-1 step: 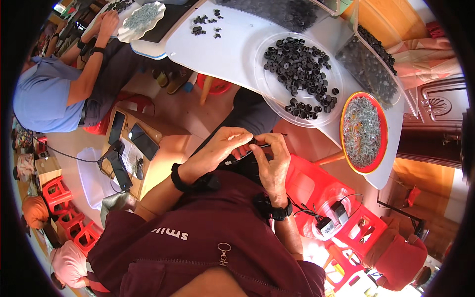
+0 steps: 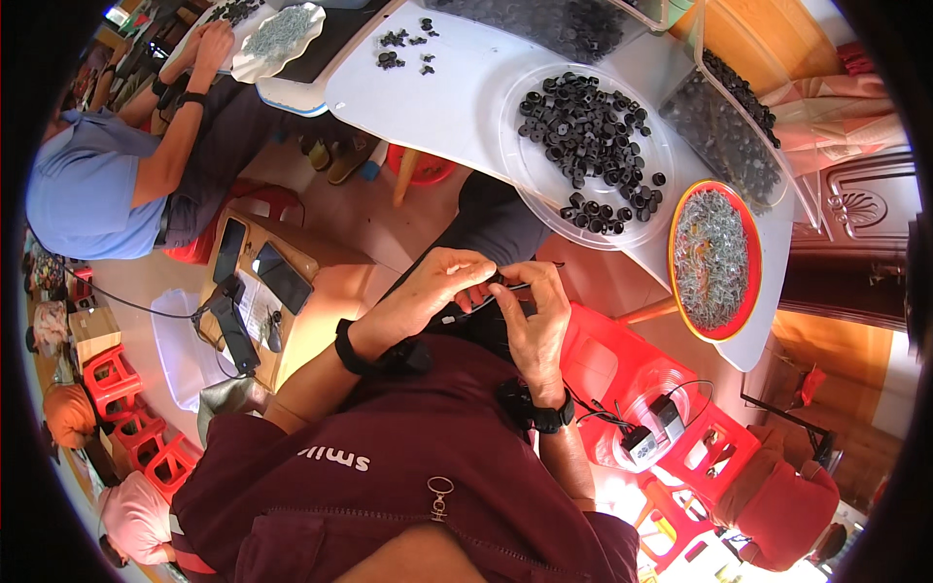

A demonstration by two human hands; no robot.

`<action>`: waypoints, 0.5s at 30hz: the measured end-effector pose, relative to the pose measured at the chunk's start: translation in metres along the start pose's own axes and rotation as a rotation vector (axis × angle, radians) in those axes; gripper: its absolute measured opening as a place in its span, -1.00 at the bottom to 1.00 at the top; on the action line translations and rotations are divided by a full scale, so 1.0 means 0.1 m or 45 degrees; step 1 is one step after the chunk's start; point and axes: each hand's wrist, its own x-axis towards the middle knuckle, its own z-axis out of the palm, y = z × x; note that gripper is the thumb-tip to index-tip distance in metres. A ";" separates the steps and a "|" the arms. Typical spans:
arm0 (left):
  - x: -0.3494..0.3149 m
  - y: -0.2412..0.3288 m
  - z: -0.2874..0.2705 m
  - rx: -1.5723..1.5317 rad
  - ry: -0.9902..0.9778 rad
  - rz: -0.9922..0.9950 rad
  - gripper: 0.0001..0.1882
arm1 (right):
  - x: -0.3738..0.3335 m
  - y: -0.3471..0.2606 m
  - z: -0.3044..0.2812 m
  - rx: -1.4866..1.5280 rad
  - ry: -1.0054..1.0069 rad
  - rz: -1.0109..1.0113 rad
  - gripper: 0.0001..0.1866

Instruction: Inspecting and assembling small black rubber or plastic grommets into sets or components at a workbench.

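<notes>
Over my lap, my left hand (image 2: 435,289) and my right hand (image 2: 535,316) meet at the fingertips. Both are closed in a pinch around a small black part (image 2: 497,278), mostly hidden by the fingers; its exact kind cannot be made out. Beyond my hands, a clear round tray (image 2: 510,146) on the white table bears a heap of small black cap-like pieces (image 2: 583,136). To its right stands a red bowl with a yellow rim (image 2: 677,291), filled with small clear, shiny pieces (image 2: 717,257).
Several small black parts lie in a group (image 2: 394,49) on the white table (image 2: 437,107). Clear bins (image 2: 724,126) of black parts stand behind. A red stool (image 2: 603,360) with cables is at my right. A person in blue (image 2: 97,194) works at left beside a cardboard box (image 2: 335,291).
</notes>
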 end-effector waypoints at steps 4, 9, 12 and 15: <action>0.03 -0.06 -0.16 -0.164 -0.135 -0.138 -0.75 | 0.00 -0.04 -0.04 -0.021 -0.046 -0.006 -0.79; 0.02 -0.04 -0.29 -0.256 -0.353 -0.266 -0.76 | 0.09 -0.13 -0.21 0.031 -0.457 0.061 -0.78; 0.02 0.01 -0.29 -0.219 -0.406 -0.334 -0.77 | 0.11 -0.09 -0.25 0.204 -0.552 0.155 -0.79; 0.04 0.03 -0.29 -0.132 -0.474 -0.389 -0.76 | 0.11 -0.02 -0.30 0.321 -0.633 0.202 -0.79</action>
